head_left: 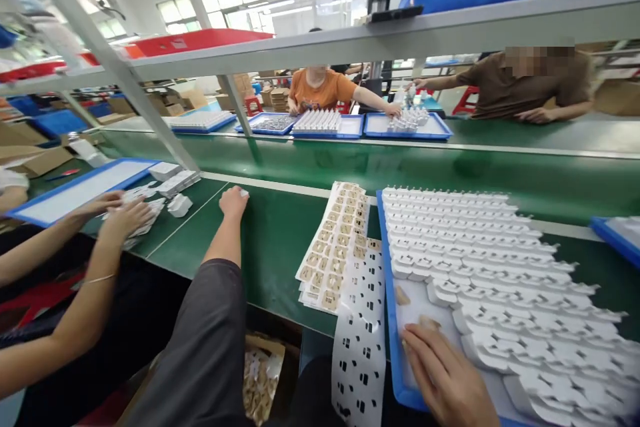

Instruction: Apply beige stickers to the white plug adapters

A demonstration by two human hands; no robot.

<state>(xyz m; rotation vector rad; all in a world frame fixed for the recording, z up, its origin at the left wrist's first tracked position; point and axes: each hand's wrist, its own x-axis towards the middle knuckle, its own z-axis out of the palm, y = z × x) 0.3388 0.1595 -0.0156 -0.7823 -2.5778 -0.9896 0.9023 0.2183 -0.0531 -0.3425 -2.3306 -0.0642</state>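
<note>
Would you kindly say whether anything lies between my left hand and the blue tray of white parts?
Yes: tan-patterned white sheets lie on the green tabletop between the left hand and the blue tray; they look low enough to reach over.

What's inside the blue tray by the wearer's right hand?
Rows of white parts, a tan piece by the rim, another at the right hand. Covered: the floor under the parts, and whatever lies beneath that hand.

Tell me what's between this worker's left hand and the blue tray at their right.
The head view shows green tabletop, then a stack of white sheets with tan patches and a dark-spotted white strip, between the left hand and the blue tray.
</note>
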